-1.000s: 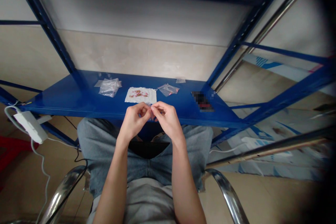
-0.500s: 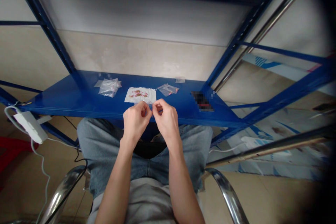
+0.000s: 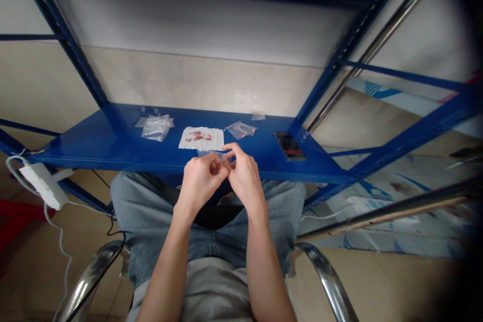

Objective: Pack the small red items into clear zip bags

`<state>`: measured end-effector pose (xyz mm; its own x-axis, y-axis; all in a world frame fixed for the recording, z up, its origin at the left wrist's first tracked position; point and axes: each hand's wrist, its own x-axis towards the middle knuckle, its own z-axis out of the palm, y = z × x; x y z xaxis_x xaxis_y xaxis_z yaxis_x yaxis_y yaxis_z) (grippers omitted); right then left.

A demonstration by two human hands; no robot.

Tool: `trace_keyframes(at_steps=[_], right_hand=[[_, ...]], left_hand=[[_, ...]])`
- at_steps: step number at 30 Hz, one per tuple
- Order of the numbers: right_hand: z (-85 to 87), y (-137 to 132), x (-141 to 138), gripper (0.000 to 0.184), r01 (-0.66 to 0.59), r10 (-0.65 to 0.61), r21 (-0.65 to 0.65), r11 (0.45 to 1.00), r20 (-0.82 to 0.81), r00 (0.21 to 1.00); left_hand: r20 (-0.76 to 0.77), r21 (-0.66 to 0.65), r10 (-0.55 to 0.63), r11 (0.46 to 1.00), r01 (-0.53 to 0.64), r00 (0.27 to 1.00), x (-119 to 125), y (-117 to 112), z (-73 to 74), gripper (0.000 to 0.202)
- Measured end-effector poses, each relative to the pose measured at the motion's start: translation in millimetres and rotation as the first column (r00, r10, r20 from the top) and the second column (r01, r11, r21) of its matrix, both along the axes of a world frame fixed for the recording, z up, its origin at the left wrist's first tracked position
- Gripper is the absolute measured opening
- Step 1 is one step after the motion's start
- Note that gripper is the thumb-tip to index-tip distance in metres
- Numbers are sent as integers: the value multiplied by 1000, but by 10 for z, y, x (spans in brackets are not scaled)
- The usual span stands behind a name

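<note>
My left hand (image 3: 199,183) and my right hand (image 3: 245,176) meet above the front edge of a blue steel shelf (image 3: 94,141). Between their fingertips they pinch a small clear plastic bag (image 3: 222,159), partly hidden by my fingers. Just beyond them lies a white sheet (image 3: 196,139) dotted with small red-pink bits. Clear zip bags (image 3: 155,128) lie heaped to its left, and a flatter one (image 3: 240,130) lies to its right. A tiny clear bag (image 3: 258,116) sits near the wall.
A pixelated dark object (image 3: 290,146) lies on the shelf's right part. A white power adapter (image 3: 43,185) hangs at the left with its cable. Blue shelf uprights (image 3: 75,65) stand on both sides, and chrome chair arms (image 3: 90,279) flank my lap.
My hands have drawn closer, and my right fingers now reach over towards my left fingertips. The clear bag shows a little more above my hands. The items on the shelf have not moved.
</note>
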<state>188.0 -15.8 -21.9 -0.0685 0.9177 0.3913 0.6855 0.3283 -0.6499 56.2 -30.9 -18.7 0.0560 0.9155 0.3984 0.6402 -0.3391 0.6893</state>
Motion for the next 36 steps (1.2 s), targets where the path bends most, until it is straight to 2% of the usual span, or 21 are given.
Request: trace_keyframes(at_steps=[3, 7, 9, 13, 17, 18, 20, 23, 25, 27, 30, 34, 36], right_hand=[[-26, 24, 68, 27, -129, 128, -13, 992, -74, 989], [-85, 72, 118, 19, -74, 64, -42, 996, -200, 978], [-96, 80, 127, 16, -41, 31, -40, 998, -228, 973], [-95, 76, 148, 13, -66, 49, -41, 997, -327, 944], [-79, 83, 179, 16, -156, 110, -50, 986, -504, 857], [-71, 86, 185, 17, -198, 135, -55, 979, -556, 820], [-54, 91, 191, 20, -300, 192, -60, 952, -649, 736], [-43, 104, 191, 25, -385, 229, -54, 921, -725, 649], [-51, 116, 183, 28, -384, 222, -51, 922, -742, 633], [-59, 123, 170, 29, -377, 213, -53, 925, -749, 627], [-47, 116, 157, 36, -402, 221, -54, 914, -764, 606], [3, 83, 192, 68, -457, 245, -46, 888, -795, 555], [22, 69, 226, 77, -475, 247, -50, 878, -803, 542]], left_hand=[[19, 10, 13, 1000, -14, 1000, -8, -24, 23, 15], [23, 30, 53, 998, -54, 998, -19, -42, 16, 16], [40, 34, 37, 999, -38, 999, -16, -35, 7, 16], [211, 59, -60, 997, 48, 976, -53, 54, -34, 19], [392, 102, -22, 995, -20, 920, -198, 237, -168, 24], [432, 74, -27, 997, -5, 901, -240, 282, -211, 28], [527, -5, -116, 990, 139, 842, -307, 347, -284, 39], [651, -60, -291, 901, 429, 702, -352, 370, -336, 43], [697, -59, -341, 850, 524, 631, -350, 355, -339, 41], [728, -57, -339, 837, 545, 597, -336, 344, -337, 39], [757, -58, -303, 851, 521, 578, -322, 352, -348, 37], [783, -54, -267, 871, 489, 562, -339, 371, -362, 33], [794, -51, -252, 879, 474, 553, -357, 375, -369, 31]])
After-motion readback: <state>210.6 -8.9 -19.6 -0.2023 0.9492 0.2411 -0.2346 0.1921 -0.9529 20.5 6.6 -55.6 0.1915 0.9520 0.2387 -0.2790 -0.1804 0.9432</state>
